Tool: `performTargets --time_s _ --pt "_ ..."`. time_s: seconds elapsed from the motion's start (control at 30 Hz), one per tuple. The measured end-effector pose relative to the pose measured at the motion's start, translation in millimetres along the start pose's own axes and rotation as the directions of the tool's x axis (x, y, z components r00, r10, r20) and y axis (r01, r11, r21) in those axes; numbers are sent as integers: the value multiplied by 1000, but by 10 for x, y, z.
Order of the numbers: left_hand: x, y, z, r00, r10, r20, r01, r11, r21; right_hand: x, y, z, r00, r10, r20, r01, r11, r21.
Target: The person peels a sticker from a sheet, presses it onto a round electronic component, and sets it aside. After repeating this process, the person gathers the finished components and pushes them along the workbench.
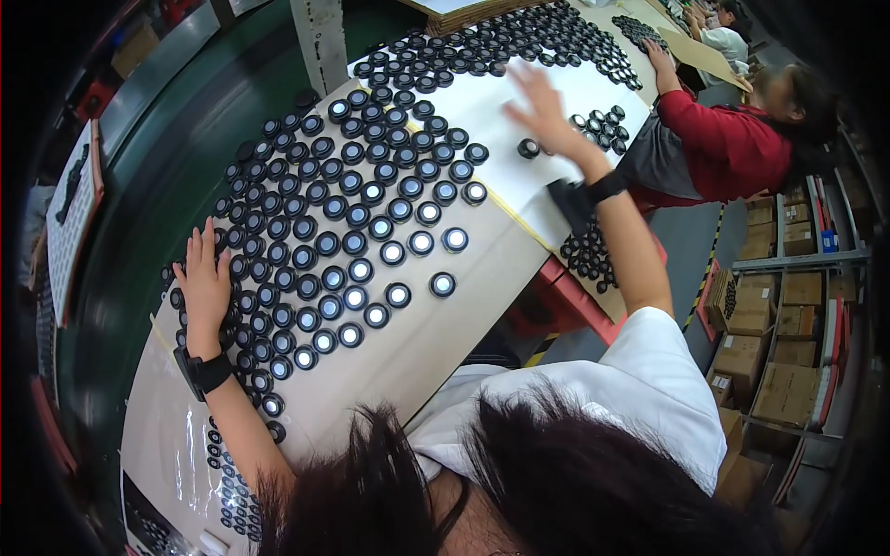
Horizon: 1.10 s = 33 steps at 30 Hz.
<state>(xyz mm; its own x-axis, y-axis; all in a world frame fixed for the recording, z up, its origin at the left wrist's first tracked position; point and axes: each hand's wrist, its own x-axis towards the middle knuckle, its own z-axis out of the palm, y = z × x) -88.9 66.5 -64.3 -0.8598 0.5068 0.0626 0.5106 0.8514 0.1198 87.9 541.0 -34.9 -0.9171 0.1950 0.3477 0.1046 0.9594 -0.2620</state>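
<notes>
Many small round black parts with pale, shiny centres (355,243) cover the tan worktop (445,343) in front of me; their exact kind I cannot tell. My left hand (204,285) lies at the left edge of this group, fingers spread and touching the outer parts, holding nothing that I can see. Over a white sheet (505,190) on the right, my right hand (547,116) is lifted and slightly blurred, its fingers apart and nothing visible in them. One loose black part (528,148) sits just below it. Both wrists carry black straps.
A green conveyor surface (176,120) runs along the left, with a metal post (320,46) at its edge. A co-worker in red sleeves (723,139) reaches over parts at the far right. Shelves with cardboard boxes (783,394) stand right; a red bin (579,296) sits below the table.
</notes>
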Motion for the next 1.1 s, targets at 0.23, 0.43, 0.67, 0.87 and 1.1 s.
performTargets --time_s 0.23,0.43,0.67,0.87,1.1 --pt "51 22 -38 1000 17 -14 -17 1000 17 -731 2394 -346 877 480 -24 -480 877 -4" --pt "11 5 -29 1000 8 -3 -8 1000 6 -548 1381 -171 909 406 93 -393 910 -131" --pt "16 33 -48 1000 -7 5 7 1000 1 -246 479 118 935 342 95 -320 928 -190" --pt "46 8 -28 1000 -8 2 8 1000 8 46 -203 396 967 215 135 -202 974 -101" --pt "-161 405 -895 950 181 -256 -273 879 -391 454 -1073 -428 892 -399 211 244 820 518"
